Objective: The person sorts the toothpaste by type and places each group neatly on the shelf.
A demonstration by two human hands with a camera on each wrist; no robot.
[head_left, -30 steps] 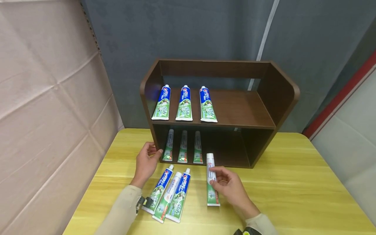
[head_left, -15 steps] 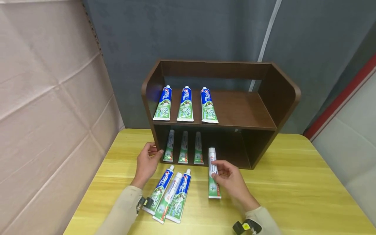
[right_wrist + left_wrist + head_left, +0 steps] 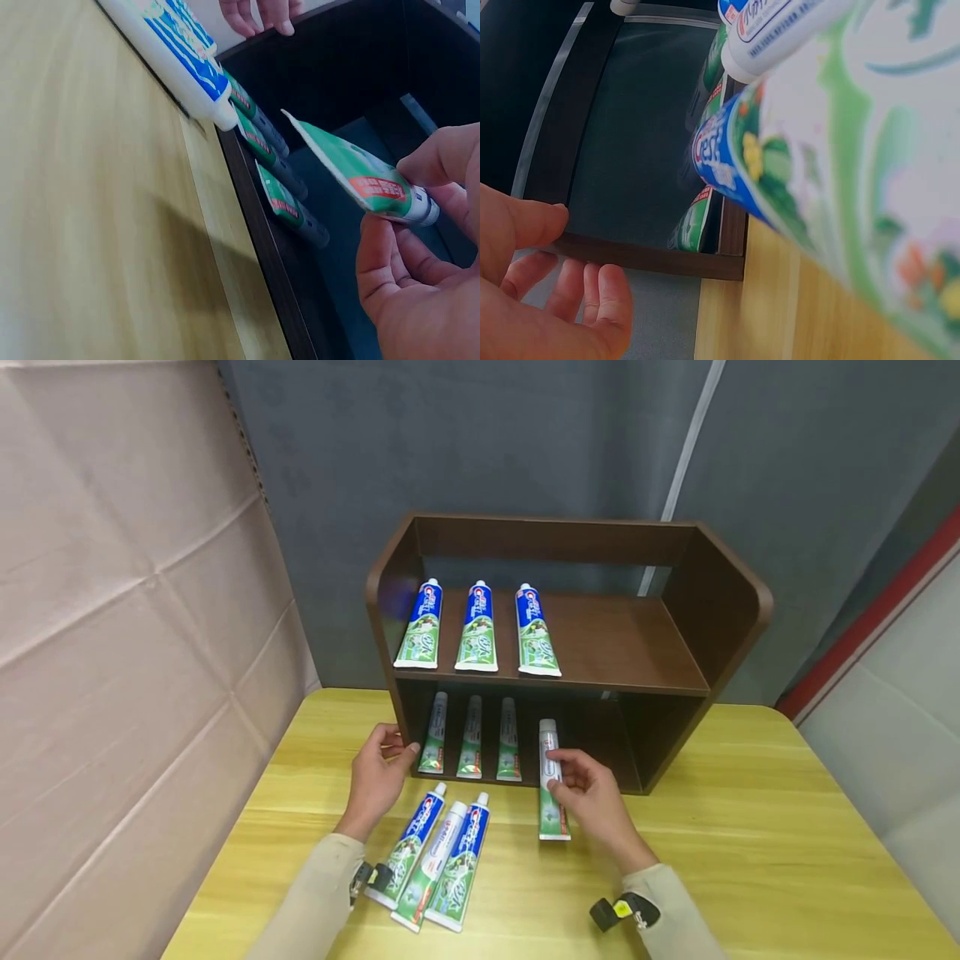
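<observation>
My right hand (image 3: 596, 802) pinches a green and white toothpaste tube (image 3: 553, 814) between thumb and fingers, its cap end reaching into the lower compartment of the brown shelf (image 3: 630, 687). In the right wrist view the held tube (image 3: 360, 169) is tilted over the shelf floor. At the shelf's left side panel, my left hand (image 3: 377, 781) grips the front edge, thumb in front and fingers behind, as the left wrist view also shows. Three green and white tubes (image 3: 470, 739) lie side by side in the lower compartment, left of the held one.
Three blue and green toothpaste tubes (image 3: 476, 631) lie on the upper board. On the wooden table (image 3: 750, 852), three more tubes (image 3: 457, 868) overlap beside my left forearm, the middle one green and white. A pale panel (image 3: 135, 635) stands at the left, a grey curtain (image 3: 540, 435) behind.
My right hand has carried the green and white tube forward and slightly right, from before the shelf to the lower compartment's opening. My left hand keeps its grip on the side panel.
</observation>
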